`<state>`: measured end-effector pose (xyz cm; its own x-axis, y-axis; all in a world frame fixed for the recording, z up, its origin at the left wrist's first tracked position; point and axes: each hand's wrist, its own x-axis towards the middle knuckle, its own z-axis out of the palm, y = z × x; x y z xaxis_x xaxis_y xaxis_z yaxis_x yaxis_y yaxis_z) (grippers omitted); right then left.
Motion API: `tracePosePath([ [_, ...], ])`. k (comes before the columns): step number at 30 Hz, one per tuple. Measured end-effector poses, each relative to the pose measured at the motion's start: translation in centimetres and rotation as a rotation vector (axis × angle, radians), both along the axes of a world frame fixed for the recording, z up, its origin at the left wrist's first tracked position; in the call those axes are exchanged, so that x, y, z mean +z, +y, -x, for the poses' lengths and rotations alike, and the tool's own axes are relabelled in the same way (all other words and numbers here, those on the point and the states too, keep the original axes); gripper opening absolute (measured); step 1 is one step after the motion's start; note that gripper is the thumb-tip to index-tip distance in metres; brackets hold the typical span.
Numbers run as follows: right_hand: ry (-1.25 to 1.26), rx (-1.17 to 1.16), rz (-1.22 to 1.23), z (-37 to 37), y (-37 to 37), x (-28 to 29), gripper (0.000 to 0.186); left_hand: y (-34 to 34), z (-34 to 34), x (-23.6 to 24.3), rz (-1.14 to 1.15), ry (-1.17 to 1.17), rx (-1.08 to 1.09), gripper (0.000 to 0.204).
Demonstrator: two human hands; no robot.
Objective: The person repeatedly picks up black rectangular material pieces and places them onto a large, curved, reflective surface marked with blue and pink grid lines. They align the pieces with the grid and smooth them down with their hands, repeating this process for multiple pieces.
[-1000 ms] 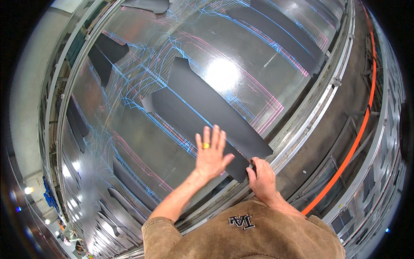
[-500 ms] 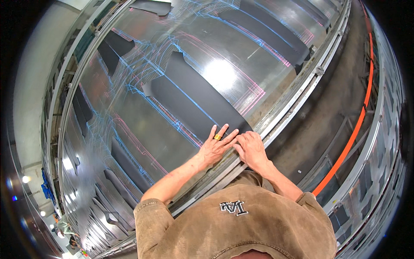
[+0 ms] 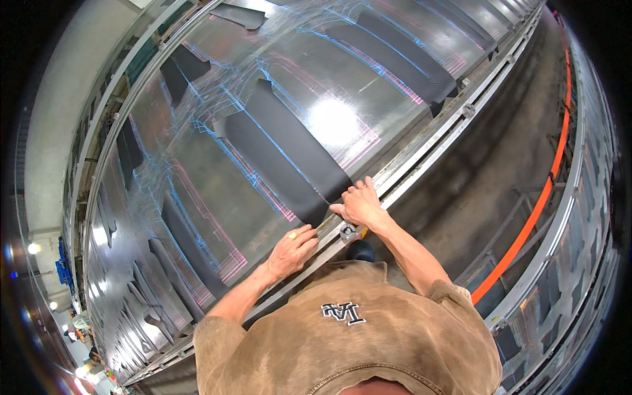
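Observation:
A long dark grey sheet (image 3: pixel 273 145) lies on the shiny metal table (image 3: pixel 243 227), its near end reaching the table's edge rail. A thin blue line runs down its length. The near end looks bent, with its left part darker. My right hand (image 3: pixel 359 205) is at the sheet's near right corner, fingers bent and thumb tucked toward the edge, seemingly gripping it. Beside the near left corner, my left hand (image 3: pixel 291 252) has its fingers curled and pressed together over the rail, a gold-coloured ring on one. What its fingertips hold is hidden.
Other dark sheets (image 3: pixel 388 52) lie along the table among projected blue and pink lines. A metal rail (image 3: pixel 428 161) borders the table in front of me. On the right, an orange strip (image 3: pixel 536 214) runs along another table's frame. A round metal fitting (image 3: pixel 347 231) sits below my right hand.
My left hand has moved off the sheet's top, left and nearer to me. My right hand has shifted slightly left and farther away. The sheet's near end now looks bent.

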<state>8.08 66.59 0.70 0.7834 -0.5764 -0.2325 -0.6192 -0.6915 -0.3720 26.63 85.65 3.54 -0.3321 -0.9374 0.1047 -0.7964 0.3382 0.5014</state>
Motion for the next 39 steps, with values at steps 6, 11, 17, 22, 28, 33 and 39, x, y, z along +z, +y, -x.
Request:
tracePosePath([
  [6,-0.567,-0.076,-0.136,3.3,-1.8,-0.2,0.028,5.9,3.0,0.6,0.179,0.178,0.500,0.029],
  [11,-0.774,-0.562,-0.146,4.0,2.8,4.6,0.013,16.6,-1.7,1.6,0.227,-0.006,1.060,0.022],
  [17,-0.765,-0.611,-0.371,1.3,12.3,5.4,0.012,28.3,-11.4,0.5,0.119,-0.017,1.512,0.030],
  [22,-0.603,-0.462,-1.048,-8.5,23.8,7.0,0.019,33.6,-13.4,-3.0,0.003,0.257,1.641,0.039],
  [28,-0.248,-0.135,-1.120,-14.6,32.7,7.9,0.025,37.7,-14.4,-0.5,0.178,-0.099,1.683,0.036],
  [33,-0.199,-0.082,-1.293,-17.9,35.7,6.6,0.026,42.8,-17.3,-1.1,-0.285,0.214,1.913,0.055],
  [39,-0.167,-0.059,-1.373,-23.7,38.8,3.8,0.037,44.3,-19.4,-2.6,-0.318,0.959,1.829,0.032],
])
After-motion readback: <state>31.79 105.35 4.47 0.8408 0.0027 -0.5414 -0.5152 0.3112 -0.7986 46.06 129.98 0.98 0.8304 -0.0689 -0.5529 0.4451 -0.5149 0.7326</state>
